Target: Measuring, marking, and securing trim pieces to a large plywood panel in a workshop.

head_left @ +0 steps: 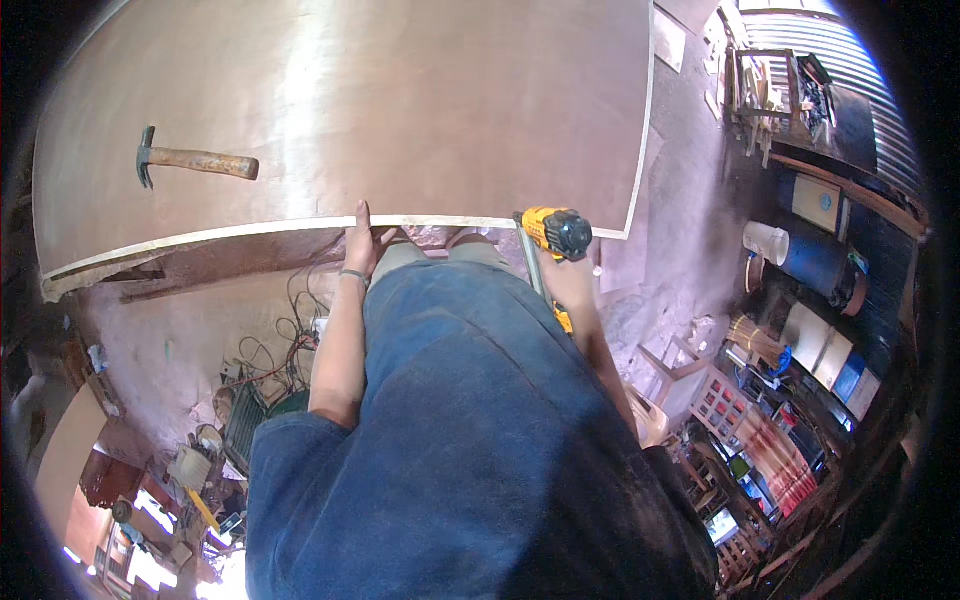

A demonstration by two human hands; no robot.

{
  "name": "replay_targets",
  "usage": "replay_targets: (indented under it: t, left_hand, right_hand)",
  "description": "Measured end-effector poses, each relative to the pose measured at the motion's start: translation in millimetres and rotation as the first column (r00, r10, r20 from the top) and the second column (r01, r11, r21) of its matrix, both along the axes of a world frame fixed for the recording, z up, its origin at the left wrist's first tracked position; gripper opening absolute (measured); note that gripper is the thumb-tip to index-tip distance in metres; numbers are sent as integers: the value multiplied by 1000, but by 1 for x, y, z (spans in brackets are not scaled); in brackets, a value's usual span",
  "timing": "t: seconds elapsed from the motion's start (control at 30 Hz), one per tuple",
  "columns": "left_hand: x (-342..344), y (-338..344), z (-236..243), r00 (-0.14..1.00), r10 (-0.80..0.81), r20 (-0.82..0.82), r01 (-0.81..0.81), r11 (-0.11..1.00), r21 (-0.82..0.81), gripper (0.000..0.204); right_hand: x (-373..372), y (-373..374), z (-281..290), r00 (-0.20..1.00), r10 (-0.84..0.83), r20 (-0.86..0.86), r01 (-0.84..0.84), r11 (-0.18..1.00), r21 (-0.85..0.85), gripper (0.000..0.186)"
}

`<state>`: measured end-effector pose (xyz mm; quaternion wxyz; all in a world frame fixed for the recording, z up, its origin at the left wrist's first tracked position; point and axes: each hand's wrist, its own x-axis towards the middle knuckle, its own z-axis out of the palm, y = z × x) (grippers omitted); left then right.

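A large brown wooden panel (450, 110) lies in front of me, with a pale strip along its edges. My left hand (366, 243) is at the panel's near edge; one digit reaches over the strip, and the others are partly hidden below it. In my right hand (570, 283) is a yellow and black nail gun (550, 230), its nose against the near edge strip, right of the middle. A long metal magazine runs back from the nose toward me. On the panel's left part lies a claw hammer (200, 162) with a wooden handle, apart from both hands.
Tangled cables (290, 340) lie on the floor to my left. At the right stand a blue drum (812, 262), a white bucket (766, 242) and a wooden frame (720, 395). A rack with wood scraps (765, 95) is at the far right.
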<state>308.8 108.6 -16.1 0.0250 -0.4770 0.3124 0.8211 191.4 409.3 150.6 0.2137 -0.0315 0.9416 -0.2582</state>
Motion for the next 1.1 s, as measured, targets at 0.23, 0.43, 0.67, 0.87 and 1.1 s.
replay_targets:
  t: [0.23,0.43,0.67,0.87,1.1]
  left_hand:
    - [-1,2,4,1000,-13,10,13,999,-37,66]
    - [7,0,-6,1000,25,3,-25,999,-29,60]
    - [1,2,-2,1000,8,-17,-9,998,-63,71]
    - [14,-35,-10,812,-525,256,566,815,-124,69]
    - [4,-194,70,938,-33,344,265,708,-654,58]
  right_hand:
    - [30,59,1,868,-418,269,450,891,-66,26]
    - [75,155,-51,936,-341,87,352,903,-246,24]
    - [99,134,-36,730,-592,341,678,692,-248,16]
    - [56,122,-35,920,-389,45,389,897,-211,29]
    - [-32,75,-26,849,-381,-366,273,909,-313,39]
